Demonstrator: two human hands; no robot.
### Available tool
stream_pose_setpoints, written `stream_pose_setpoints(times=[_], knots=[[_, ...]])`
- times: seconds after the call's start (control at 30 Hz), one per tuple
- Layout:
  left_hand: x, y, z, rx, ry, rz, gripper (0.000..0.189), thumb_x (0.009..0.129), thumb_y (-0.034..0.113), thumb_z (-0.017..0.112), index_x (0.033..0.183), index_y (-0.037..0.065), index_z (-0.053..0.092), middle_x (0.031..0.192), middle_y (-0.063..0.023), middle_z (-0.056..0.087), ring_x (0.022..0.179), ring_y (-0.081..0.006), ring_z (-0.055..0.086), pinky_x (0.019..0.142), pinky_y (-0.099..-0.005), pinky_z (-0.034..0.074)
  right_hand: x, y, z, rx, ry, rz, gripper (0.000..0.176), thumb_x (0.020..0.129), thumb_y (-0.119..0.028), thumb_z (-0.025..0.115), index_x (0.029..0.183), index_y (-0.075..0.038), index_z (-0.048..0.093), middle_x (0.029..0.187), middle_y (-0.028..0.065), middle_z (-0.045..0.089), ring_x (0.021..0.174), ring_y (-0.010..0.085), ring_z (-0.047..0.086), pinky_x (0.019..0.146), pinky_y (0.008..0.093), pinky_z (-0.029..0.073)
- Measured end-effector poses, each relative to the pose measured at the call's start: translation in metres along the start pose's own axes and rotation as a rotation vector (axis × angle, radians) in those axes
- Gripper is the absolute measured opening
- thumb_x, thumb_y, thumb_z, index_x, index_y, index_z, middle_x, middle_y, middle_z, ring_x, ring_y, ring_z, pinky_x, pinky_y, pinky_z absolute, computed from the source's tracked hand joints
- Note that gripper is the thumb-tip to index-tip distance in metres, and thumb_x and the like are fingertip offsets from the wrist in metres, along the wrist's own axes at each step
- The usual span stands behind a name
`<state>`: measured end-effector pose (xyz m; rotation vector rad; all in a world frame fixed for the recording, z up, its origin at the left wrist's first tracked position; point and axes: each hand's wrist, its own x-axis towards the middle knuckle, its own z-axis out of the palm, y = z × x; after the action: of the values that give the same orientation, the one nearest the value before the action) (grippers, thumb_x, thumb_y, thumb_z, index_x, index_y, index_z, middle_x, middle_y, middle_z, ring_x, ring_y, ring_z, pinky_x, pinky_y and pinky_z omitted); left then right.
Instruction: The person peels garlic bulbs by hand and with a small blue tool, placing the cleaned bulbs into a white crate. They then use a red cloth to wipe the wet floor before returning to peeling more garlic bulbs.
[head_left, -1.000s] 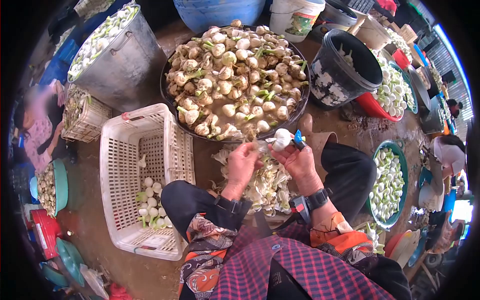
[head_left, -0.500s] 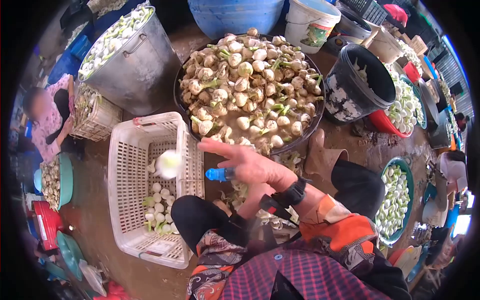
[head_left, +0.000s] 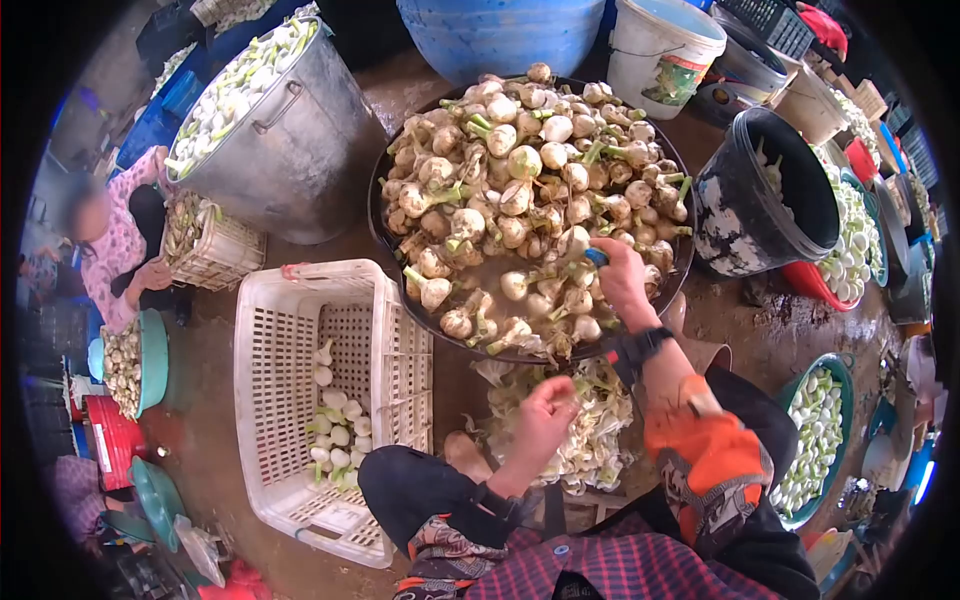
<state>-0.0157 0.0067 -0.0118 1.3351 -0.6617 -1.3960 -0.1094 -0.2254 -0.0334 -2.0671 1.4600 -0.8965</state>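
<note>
My right hand (head_left: 625,280) is over the right part of a wide dark basin (head_left: 377,205) heaped with dirty garlic bulbs (head_left: 515,195). Its fingers are closed round a tool whose blue end (head_left: 597,257) shows beside a pale bulb; the rest of the tool is hidden. My left hand (head_left: 545,415) hangs above a pile of peeled skins and leaves (head_left: 590,440), fingers curled in, and nothing shows in them. Left of my knee stands a white plastic crate (head_left: 405,350), with several cleaned white bulbs (head_left: 340,435) on its floor.
A tall metal pot (head_left: 310,150) of trimmed garlic stands behind the crate. A black bucket (head_left: 715,215), a white bucket (head_left: 640,65) and a blue tub (head_left: 500,35) ring the basin. A green basin (head_left: 845,400) is at right. Another person (head_left: 110,240) sits at far left.
My right hand has swung from beside the crate to the basin, still with the blue tool. The white bulb in the air over the crate is gone from there. My left hand is now uncovered.
</note>
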Motion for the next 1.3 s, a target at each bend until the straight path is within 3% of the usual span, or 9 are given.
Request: stream_pose_setpoints(times=[0.17,0.43,0.5,0.53,0.63,0.8,1.1,1.17,1.3], knots=[[-0.006,0.046,0.011,0.103,0.21,0.244,0.093,0.07,-0.012,0.065,0.142,0.01,0.01,0.13,-0.0131,0.029,0.098,-0.0203,0.054,0.08,-0.0275,0.05,-0.067,-0.068,-0.069,0.41,-0.325,0.05,0.029,0.069,0.007,0.057,0.095,-0.003,0.064,0.091,0.0105,0.064,0.08,0.0226,0.06,0.072,0.0304,0.047],[-0.01,0.043,0.009,0.16,0.169,0.454,0.069,0.065,0.002,0.074,0.122,0.005,0.034,0.112,-0.0089,0.046,0.103,-0.0177,0.049,0.089,-0.0308,0.043,-0.137,-0.124,-0.065,1.324,-0.214,0.532,0.031,0.088,-0.01,0.053,0.116,0.0,0.051,0.102,0.0086,0.06,0.096,0.0146,0.054,0.086,0.0298,0.044],[-0.009,0.034,0.005,0.385,0.253,0.574,0.068,0.064,0.004,0.075,0.12,0.004,0.036,0.111,-0.009,0.047,0.103,-0.0178,0.049,0.09,-0.0311,0.042,-0.154,-0.126,-0.047,0.929,-0.118,0.278,0.03,0.086,-0.006,0.048,0.114,0.003,0.052,0.102,0.0074,0.06,0.097,0.0139,0.053,0.088,0.0286,0.042],[-0.009,0.031,0.003,0.32,0.242,0.559,0.065,0.063,0.005,0.075,0.117,0.003,0.038,0.111,-0.0098,0.049,0.103,-0.0177,0.049,0.091,-0.031,0.041,-0.155,-0.122,-0.048,0.824,-0.204,0.292,0.046,0.09,-0.029,0.055,0.123,0.002,0.046,0.112,0.0105,0.058,0.102,0.014,0.052,0.092,0.0289,0.041],[-0.011,0.027,-0.006,0.285,0.156,0.504,0.068,0.058,0.005,0.074,0.116,0.003,0.039,0.11,-0.0131,0.045,0.103,-0.0235,0.048,0.089,-0.0335,0.04,-0.161,-0.123,-0.051,1.002,-0.174,0.276,0.029,0.085,-0.004,0.045,0.111,0.004,0.054,0.101,0.0079,0.06,0.097,0.0124,0.052,0.089,0.0265,0.04],[-0.013,0.039,-0.007,-0.129,-0.102,0.222,0.061,0.063,0.001,0.072,0.116,0.004,0.043,0.106,-0.0066,0.052,0.092,-0.0169,0.056,0.078,-0.0301,0.051,-0.156,-0.112,-0.078,0.623,-0.275,0.052,0.03,0.087,-0.01,0.052,0.113,0.002,0.054,0.103,0.0107,0.062,0.097,0.0121,0.053,0.087,0.0263,0.04],[-0.014,0.039,-0.012,-0.946,-0.555,-0.19,0.05,0.081,0.035,0.058,0.117,0.003,0.047,0.093,-0.011,0.06,0.075,-0.0242,0.062,0.066,-0.0367,0.055,-0.161,-0.101,-0.07,0.824,0.033,0.227,0.032,0.074,0.005,0.049,0.103,0.002,0.06,0.087,0.0072,0.066,0.081,0.0103,0.057,0.074,0.0248,0.045],[-0.012,0.037,-0.012,-0.811,-0.398,-0.257,0.052,0.082,0.041,0.058,0.116,0.002,0.048,0.095,-0.0125,0.06,0.076,-0.0261,0.063,0.065,-0.0377,0.055,-0.158,-0.1,-0.071,0.925,0.065,0.262,0.032,0.074,0.006,0.049,0.103,0.001,0.061,0.088,0.0054,0.066,0.081,0.0098,0.056,0.074,0.0249,0.045],[-0.014,0.034,-0.008,-0.652,-0.216,-0.286,0.052,0.083,0.037,0.061,0.118,0.001,0.048,0.101,-0.0112,0.06,0.081,-0.0235,0.062,0.067,-0.0373,0.054,-0.164,-0.099,-0.085,0.147,0.051,-0.196,0.038,0.072,0.009,0.046,0.105,-0.002,0.06,0.091,0.0044,0.065,0.079,0.0097,0.057,0.074,0.0262,0.047]])
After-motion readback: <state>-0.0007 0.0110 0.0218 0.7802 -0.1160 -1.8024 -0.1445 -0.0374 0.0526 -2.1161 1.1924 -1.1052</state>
